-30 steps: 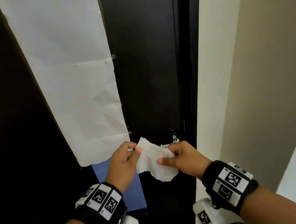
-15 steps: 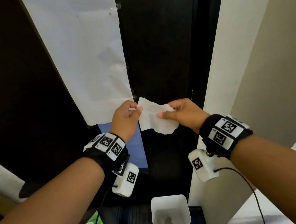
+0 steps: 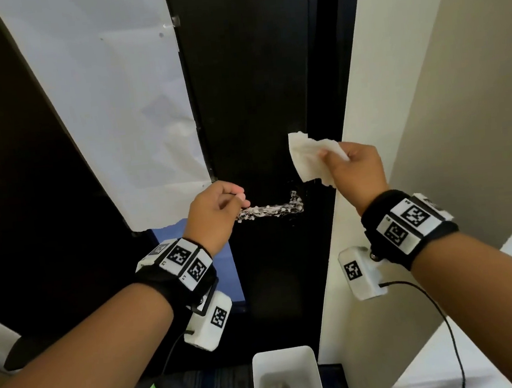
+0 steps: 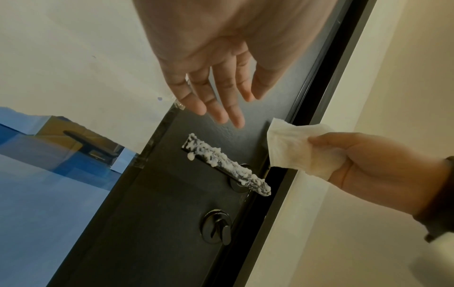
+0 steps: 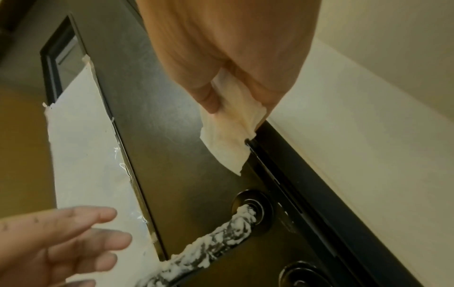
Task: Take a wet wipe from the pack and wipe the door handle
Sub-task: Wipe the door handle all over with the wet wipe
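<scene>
Foam-covered door handle runs sideways below right hand pinching wet wipe; left hand, fingers loose, hovers at its free end.

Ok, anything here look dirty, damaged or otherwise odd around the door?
Yes. The door handle is coated along its length with clumpy white foam-like residue, unwiped so far. The white paper taped over the door's glass has a ragged, torn lower edge. The right hand holds the wet wipe above the handle.
</scene>
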Tool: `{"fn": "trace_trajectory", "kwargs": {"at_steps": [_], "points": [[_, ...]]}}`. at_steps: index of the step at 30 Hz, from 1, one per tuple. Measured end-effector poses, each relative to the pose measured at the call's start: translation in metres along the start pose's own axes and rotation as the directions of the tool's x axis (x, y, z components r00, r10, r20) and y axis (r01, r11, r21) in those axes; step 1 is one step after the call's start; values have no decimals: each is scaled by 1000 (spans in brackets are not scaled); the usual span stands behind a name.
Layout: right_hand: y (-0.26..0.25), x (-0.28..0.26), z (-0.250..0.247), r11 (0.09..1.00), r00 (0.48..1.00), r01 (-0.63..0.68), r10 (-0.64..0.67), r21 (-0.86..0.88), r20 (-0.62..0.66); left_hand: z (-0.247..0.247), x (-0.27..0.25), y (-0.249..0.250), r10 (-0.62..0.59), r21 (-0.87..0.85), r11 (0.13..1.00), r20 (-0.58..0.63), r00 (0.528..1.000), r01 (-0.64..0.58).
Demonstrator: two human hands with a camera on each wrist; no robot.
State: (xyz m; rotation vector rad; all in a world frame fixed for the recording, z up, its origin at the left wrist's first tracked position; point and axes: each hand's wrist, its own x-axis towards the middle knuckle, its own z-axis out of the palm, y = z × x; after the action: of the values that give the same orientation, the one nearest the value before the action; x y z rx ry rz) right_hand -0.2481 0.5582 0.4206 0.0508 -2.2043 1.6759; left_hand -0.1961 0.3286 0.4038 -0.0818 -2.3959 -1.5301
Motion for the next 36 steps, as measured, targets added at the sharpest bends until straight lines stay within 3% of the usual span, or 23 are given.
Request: {"fn": "trace_trajectory", "kwargs": {"at_steps": [4,10,13,18,22,27,32,36], "points": [[5,4,6,987,995,97,-98,-125,1,6,5,0,34,37,999,-20,999,-33],[21,1,26,875,935,321,-231,-362,269,14,9,0,109,143,984,4,994,-109],[29,-3,27,836,897,394,-259,-382,358,18,11,5,127,213,968,41,991,-133],[23,2,23,827,880,432,-300,-360,368,31,22,7,158,345,921,101,982,-183],[21,8,24,796,854,440,-228,-415,467,46,36,10,188,428,865,208,960,-263],[36,9,21,789,829,475,-254,-389,498,59,47,17,138,548,784,302,943,-290],[45,4,17,814,807,464,-226,-350,546,58,54,22,109,651,694,327,939,-308],[46,2,16,867,802,400,-174,-297,572,61,59,25,94,664,675,355,930,-322]]}}
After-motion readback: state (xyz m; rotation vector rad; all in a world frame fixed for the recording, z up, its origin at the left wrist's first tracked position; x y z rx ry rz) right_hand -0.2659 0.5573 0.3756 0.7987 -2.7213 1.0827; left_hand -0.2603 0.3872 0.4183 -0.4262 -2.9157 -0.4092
